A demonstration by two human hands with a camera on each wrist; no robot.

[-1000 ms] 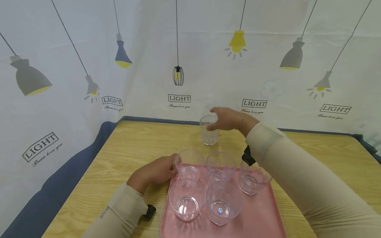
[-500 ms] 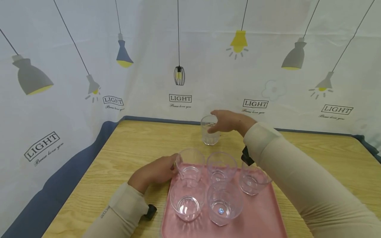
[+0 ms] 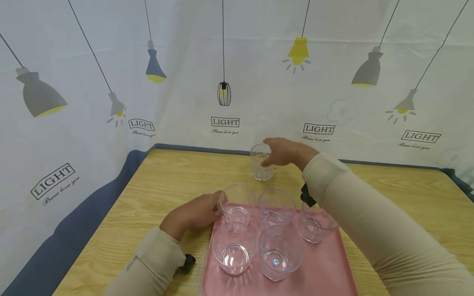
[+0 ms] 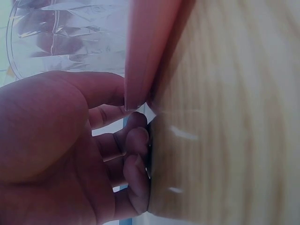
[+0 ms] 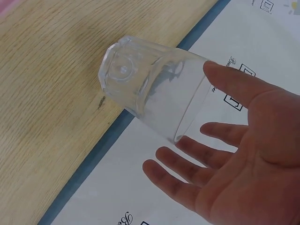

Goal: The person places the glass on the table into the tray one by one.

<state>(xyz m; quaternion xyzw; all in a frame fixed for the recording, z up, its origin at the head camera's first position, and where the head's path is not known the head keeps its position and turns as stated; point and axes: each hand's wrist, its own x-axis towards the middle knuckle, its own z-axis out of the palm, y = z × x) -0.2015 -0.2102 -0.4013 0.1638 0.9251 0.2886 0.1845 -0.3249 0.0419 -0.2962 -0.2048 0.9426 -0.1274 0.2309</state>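
Note:
At the back of the table, my right hand (image 3: pixel 283 151) holds a clear tumbler (image 3: pixel 262 172) near its rim. In the right wrist view the thumb lies on one side of the tumbler's (image 5: pixel 145 84) rim and a fingertip on the opposite side, with the other fingers spread. My left hand (image 3: pixel 196 211) is at the far left corner of a pink tray (image 3: pixel 322 267). From the left wrist, its thumb reaches over the tray edge (image 4: pixel 145 51), and its other fingers curl close to the wooden surface. Several clear tumblers (image 3: pixel 234 248) stand upright on the tray.
The rightmost tray tumbler (image 3: pixel 314 230) is partly hidden by the right sleeve (image 3: pixel 370 222). A small blue spot shows in the front right tumbler (image 3: pixel 279 253). Behind the wooden table (image 3: pixel 185 168) hangs a white cloth (image 3: pixel 185 102) printed with lamps.
My right hand has come down slightly on the back tumbler, which stays in about the same place. The left hand, the tray and its tumblers have not visibly moved.

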